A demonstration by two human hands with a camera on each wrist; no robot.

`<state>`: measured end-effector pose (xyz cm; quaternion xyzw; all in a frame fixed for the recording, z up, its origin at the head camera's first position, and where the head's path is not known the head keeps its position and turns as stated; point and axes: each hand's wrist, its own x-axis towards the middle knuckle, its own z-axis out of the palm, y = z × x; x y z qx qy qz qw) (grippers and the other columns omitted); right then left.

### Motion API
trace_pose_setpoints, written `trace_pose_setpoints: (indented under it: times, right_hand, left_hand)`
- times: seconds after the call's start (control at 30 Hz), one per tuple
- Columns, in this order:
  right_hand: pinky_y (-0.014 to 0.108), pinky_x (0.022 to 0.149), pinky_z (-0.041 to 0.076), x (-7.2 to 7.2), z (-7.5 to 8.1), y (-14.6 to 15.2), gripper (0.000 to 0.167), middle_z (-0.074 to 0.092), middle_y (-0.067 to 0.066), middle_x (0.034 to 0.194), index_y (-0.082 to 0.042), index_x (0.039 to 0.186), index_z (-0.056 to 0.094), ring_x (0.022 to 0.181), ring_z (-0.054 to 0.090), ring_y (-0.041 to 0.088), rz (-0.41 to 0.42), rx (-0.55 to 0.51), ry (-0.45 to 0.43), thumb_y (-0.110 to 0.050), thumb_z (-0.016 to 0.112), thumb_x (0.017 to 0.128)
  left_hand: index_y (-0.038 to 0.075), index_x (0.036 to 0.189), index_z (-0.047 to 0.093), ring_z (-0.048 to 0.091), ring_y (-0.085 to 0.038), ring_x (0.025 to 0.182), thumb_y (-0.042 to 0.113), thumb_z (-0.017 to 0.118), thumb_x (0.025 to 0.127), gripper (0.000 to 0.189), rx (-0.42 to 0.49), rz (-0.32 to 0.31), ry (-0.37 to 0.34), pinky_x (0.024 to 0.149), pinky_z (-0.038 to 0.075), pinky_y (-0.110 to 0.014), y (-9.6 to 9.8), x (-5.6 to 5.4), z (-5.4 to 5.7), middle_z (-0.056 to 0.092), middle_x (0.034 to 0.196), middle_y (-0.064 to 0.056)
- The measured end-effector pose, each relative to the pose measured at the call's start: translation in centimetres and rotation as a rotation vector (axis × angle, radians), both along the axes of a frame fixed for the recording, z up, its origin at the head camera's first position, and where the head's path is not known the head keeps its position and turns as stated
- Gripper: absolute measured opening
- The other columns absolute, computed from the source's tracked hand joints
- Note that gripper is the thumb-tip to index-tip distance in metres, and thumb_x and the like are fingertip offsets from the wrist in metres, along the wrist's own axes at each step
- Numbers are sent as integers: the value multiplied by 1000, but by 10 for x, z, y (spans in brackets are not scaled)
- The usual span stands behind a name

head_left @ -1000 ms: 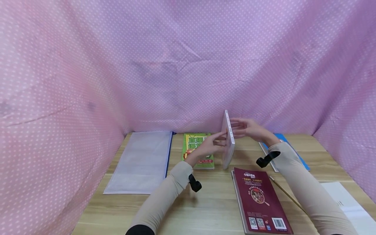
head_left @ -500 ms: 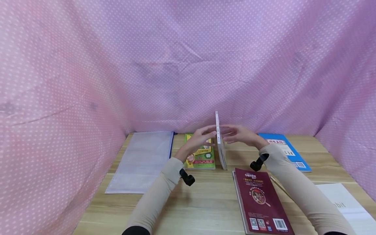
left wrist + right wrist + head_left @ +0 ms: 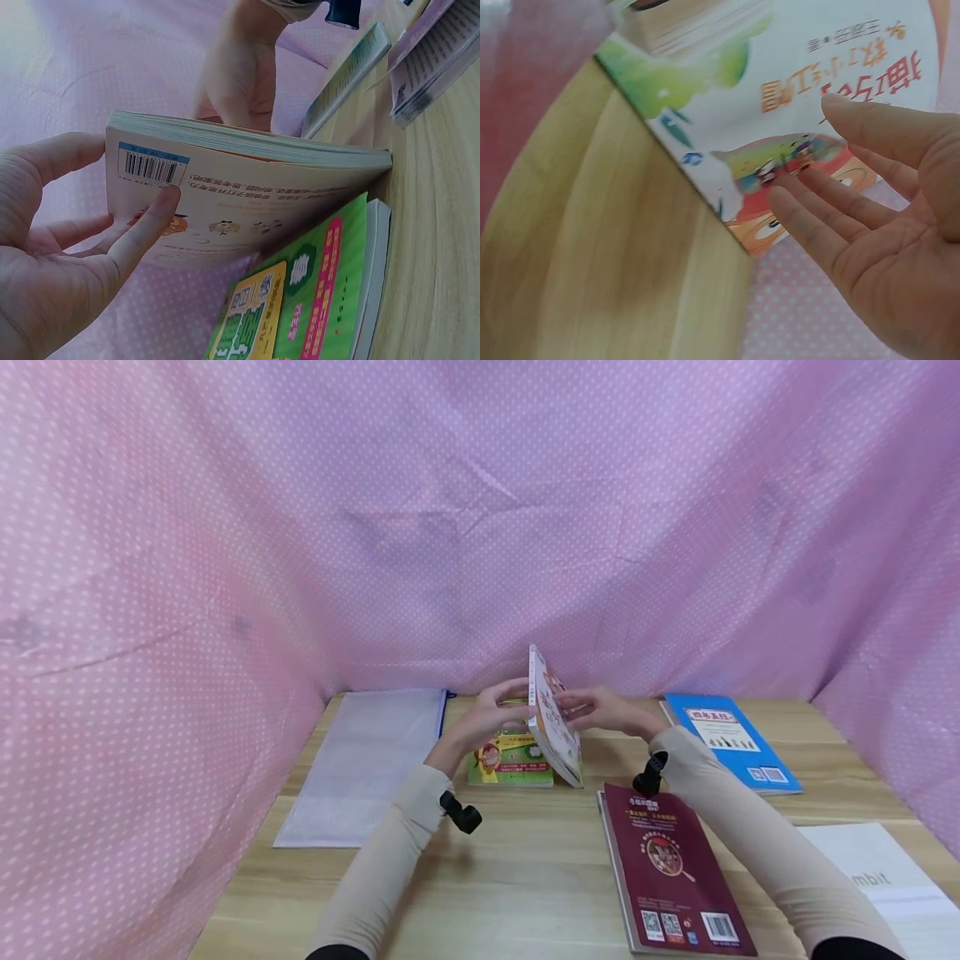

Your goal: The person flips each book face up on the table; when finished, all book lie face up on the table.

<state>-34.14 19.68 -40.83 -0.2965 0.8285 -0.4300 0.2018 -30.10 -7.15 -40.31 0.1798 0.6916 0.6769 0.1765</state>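
Observation:
A white paperback book (image 3: 551, 714) with a cartoon cover stands tilted to the left between both hands, beside and partly over the green book (image 3: 330, 289) lying on the table. My left hand (image 3: 483, 718) supports the tilted book at its spine and back cover, with one finger against the back near the barcode in the left wrist view. On the other side, my right hand (image 3: 900, 210) has its fingers loosely extended at the front cover. Its fingertips overlap the cover picture, and whether all of them touch cannot be told.
A pale mesh zip pouch (image 3: 367, 768) lies left. A maroon book (image 3: 671, 868) lies near the front, a blue book (image 3: 731, 739) at the back right, and a white booklet (image 3: 881, 881) front right. A pink dotted curtain (image 3: 480, 527) hangs behind the table.
The white book moves left from upright to leaning over the green book, showing its front cover. Both hands shift left with it, and the right arm uncovers more of the blue book.

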Motion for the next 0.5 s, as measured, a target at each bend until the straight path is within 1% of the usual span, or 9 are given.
trace_pose_setpoints:
  times: [0.13,0.23,0.4,0.5]
  right_hand:
    - [55,107,50,-4,-7,2,55,48,33,149,7,147,47,133,50,54,3,37,28,1,65,95]
    - [58,108,48,-4,-12,3,55,49,33,148,7,145,50,133,50,54,-6,68,50,-1,68,94]
    - [58,107,49,0,-18,5,56,48,36,147,9,144,50,131,50,56,-19,108,66,2,69,91]
    - [59,105,49,-1,-22,7,56,49,39,144,13,142,50,127,53,57,-14,99,93,7,70,90]
  left_hand:
    - [10,157,36,56,-38,133,10,67,98,66,14,5,-19,108,51,-51,-4,0,-1,44,155,-16]
    - [9,158,35,56,-38,133,7,66,98,68,26,11,-34,106,53,-47,-7,1,-4,43,155,-17]
    - [9,158,34,53,-38,136,5,67,96,70,51,11,-53,103,56,-43,-11,2,-8,42,157,-17]
    - [10,158,35,52,-37,138,6,68,95,71,52,10,-47,102,56,-42,-13,3,-8,42,157,-16]
